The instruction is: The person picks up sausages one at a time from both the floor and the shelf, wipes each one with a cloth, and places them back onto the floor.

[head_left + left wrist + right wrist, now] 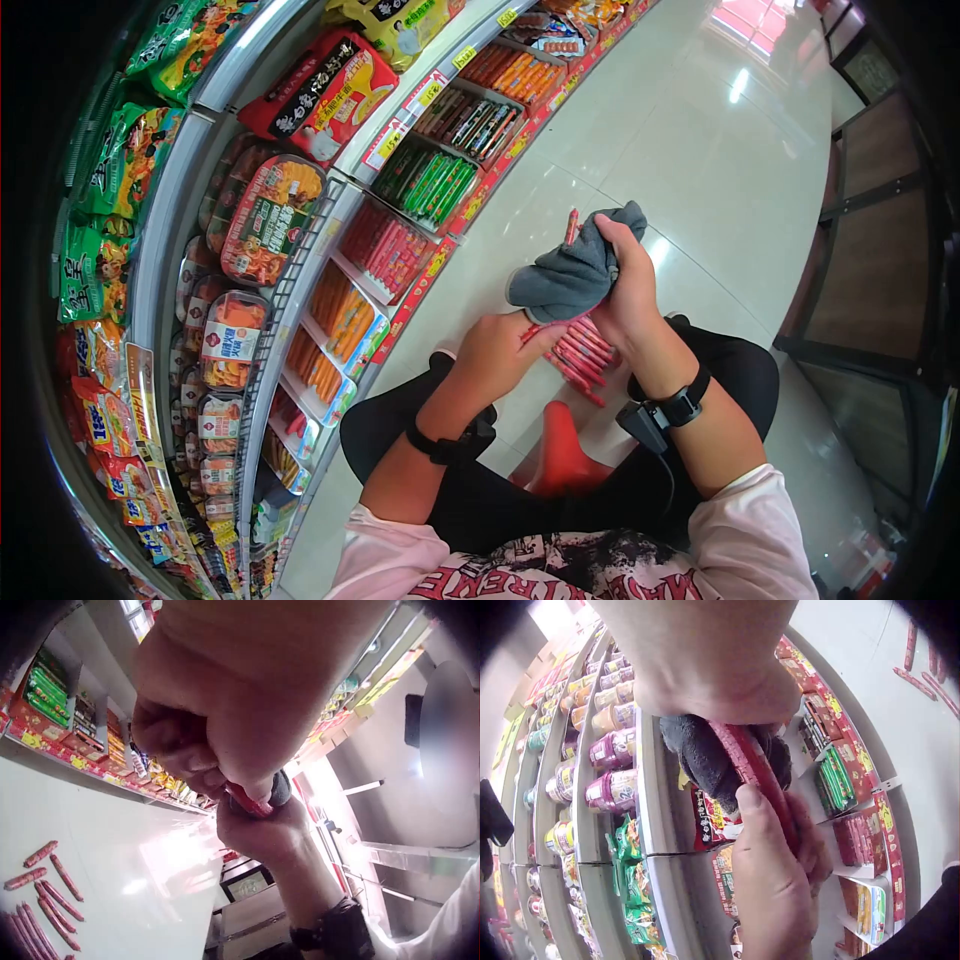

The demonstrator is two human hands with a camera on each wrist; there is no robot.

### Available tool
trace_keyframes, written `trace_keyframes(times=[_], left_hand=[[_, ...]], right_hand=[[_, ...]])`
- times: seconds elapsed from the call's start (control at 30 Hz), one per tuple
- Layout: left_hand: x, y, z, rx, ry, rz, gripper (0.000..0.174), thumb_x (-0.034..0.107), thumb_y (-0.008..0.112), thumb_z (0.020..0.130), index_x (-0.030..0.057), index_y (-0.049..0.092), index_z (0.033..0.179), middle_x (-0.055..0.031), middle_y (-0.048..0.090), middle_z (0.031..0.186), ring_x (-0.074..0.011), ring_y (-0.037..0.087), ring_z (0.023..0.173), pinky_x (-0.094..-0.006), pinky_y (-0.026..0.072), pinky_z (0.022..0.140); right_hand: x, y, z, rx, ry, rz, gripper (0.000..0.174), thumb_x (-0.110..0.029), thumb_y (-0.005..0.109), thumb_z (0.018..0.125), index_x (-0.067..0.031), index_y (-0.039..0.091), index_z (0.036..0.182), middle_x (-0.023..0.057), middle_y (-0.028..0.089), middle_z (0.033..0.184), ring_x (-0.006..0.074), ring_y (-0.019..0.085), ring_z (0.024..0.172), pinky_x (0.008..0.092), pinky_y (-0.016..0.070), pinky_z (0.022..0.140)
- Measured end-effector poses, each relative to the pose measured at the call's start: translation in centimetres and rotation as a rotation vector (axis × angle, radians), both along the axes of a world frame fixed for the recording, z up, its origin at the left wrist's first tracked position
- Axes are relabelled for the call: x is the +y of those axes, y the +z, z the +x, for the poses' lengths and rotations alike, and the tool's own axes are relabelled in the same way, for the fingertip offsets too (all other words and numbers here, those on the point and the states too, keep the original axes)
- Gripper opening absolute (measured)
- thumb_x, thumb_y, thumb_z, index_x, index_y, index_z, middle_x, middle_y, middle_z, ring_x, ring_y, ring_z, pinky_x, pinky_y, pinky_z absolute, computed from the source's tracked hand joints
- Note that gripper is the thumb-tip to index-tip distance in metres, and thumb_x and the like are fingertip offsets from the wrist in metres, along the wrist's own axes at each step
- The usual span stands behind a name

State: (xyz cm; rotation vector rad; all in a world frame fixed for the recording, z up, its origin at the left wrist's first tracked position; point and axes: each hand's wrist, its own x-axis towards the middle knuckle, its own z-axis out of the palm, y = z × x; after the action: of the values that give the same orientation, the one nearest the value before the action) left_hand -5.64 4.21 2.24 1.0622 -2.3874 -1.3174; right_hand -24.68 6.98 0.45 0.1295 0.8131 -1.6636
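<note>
My left hand (pixel 497 358) grips one end of a red-wrapped sausage (pixel 754 769), thumb along its side. Folded around the sausage is a dark grey cloth (pixel 562 284), which my right hand (pixel 632 285) holds with the thumb on top. The right wrist view shows the sausage running between the two hands against the cloth. Below the hands, several more red-wrapped sausages (pixel 580 355) lie on the floor, partly hidden by the hands in the head view. The tip of another sausage (pixel 572 226) shows just past the cloth.
On the left, a shelf (pixel 385 150) carries boxes of sausages, with green-wrapped sausages (pixel 445 190) among them. Higher tiers hold packaged food trays (pixel 270 220) and green noodle packs (pixel 95 270). A red stool-like object (pixel 562 450) stands between the person's legs. Dark cabinets (pixel 880 230) line the right.
</note>
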Motion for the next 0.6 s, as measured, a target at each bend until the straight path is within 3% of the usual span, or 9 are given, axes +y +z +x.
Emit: trace_keyframes(times=[0.07, 0.17, 0.3, 0.37, 0.43, 0.53, 0.6], left_hand=[[-0.3, 0.6, 0.1, -0.100, -0.026, -0.190, 0.030, 0.036, 0.074, 0.095, 0.0083, 0.077, 0.107, -0.0131, 0.071, 0.076, -0.0268, 0.071, 0.067, -0.0410, 0.0537, 0.065], [-0.4, -0.3, 0.4, -0.121, -0.022, -0.388, 0.037, 0.045, 0.077, 0.091, 0.0081, 0.071, 0.091, -0.0109, 0.069, 0.069, -0.0332, 0.070, 0.067, -0.0443, 0.0532, 0.060], [-0.8, 1.0, 0.8, -0.158, 0.074, -0.355, 0.036, 0.040, 0.084, 0.084, 0.0108, 0.065, 0.096, -0.0089, 0.070, 0.072, -0.0315, 0.071, 0.069, -0.0426, 0.0541, 0.061], [-1.2, 1.0, 1.1, -0.199, 0.027, -0.398, 0.042, 0.044, 0.082, 0.085, 0.0106, 0.058, 0.094, -0.0089, 0.069, 0.071, -0.0326, 0.070, 0.068, -0.0443, 0.0535, 0.060], [-1.4, 0.1, 1.2, -0.208, 0.016, -0.432, 0.039, 0.038, 0.081, 0.086, 0.0107, 0.057, 0.099, -0.0088, 0.070, 0.073, -0.0333, 0.071, 0.070, -0.0455, 0.0536, 0.062], [-2.0, -0.4, 1.5, -0.332, 0.035, -0.324, 0.037, 0.029, 0.078, 0.088, 0.0104, 0.053, 0.108, -0.0103, 0.071, 0.078, -0.0355, 0.072, 0.076, -0.0470, 0.0542, 0.065], [-2.1, -0.9, 1.6, -0.367, 0.049, -0.235, 0.039, 0.025, 0.076, 0.090, 0.0098, 0.050, 0.114, -0.0128, 0.071, 0.081, -0.0376, 0.072, 0.080, -0.0479, 0.0546, 0.068]], right_hand=[[-0.1, -0.1, 0.1, 0.091, -0.020, 0.018, 0.025, -0.031, 0.064, 0.098, -0.0055, 0.064, 0.098, 0.0088, 0.068, 0.092, 0.0219, 0.068, 0.086, 0.0391, 0.0557, 0.084], [-0.1, 0.5, -0.1, 0.277, 0.009, 0.086, 0.022, -0.025, 0.066, 0.099, -0.0039, 0.062, 0.103, 0.0065, 0.068, 0.091, 0.0188, 0.068, 0.083, 0.0358, 0.0571, 0.076], [0.1, 1.2, 0.1, 0.748, 0.145, 0.090, 0.023, -0.024, 0.066, 0.099, -0.0016, 0.063, 0.102, 0.0039, 0.067, 0.087, 0.0156, 0.069, 0.081, 0.0321, 0.0565, 0.068], [0.8, 1.0, 0.5, 1.258, 0.339, 0.106, 0.028, -0.030, 0.066, 0.099, -0.0015, 0.067, 0.098, 0.0108, 0.070, 0.083, 0.0256, 0.071, 0.084, 0.0407, 0.0555, 0.070], [1.4, 0.3, 1.6, 1.805, 0.485, 0.071, 0.032, -0.034, 0.066, 0.098, -0.0018, 0.068, 0.098, 0.0161, 0.071, 0.085, 0.0331, 0.070, 0.087, 0.0463, 0.0543, 0.073], [1.8, -0.7, 2.6, 1.747, 0.714, -0.240, 0.028, -0.028, 0.064, 0.098, -0.0003, 0.069, 0.099, 0.0214, 0.069, 0.094, 0.0416, 0.065, 0.088, 0.0474, 0.0514, 0.078], [1.6, -1.4, 3.1, 1.657, 0.723, -0.264, 0.033, -0.032, 0.060, 0.100, -0.0019, 0.070, 0.095, 0.0207, 0.070, 0.094, 0.0413, 0.066, 0.090, 0.0495, 0.0503, 0.083]])
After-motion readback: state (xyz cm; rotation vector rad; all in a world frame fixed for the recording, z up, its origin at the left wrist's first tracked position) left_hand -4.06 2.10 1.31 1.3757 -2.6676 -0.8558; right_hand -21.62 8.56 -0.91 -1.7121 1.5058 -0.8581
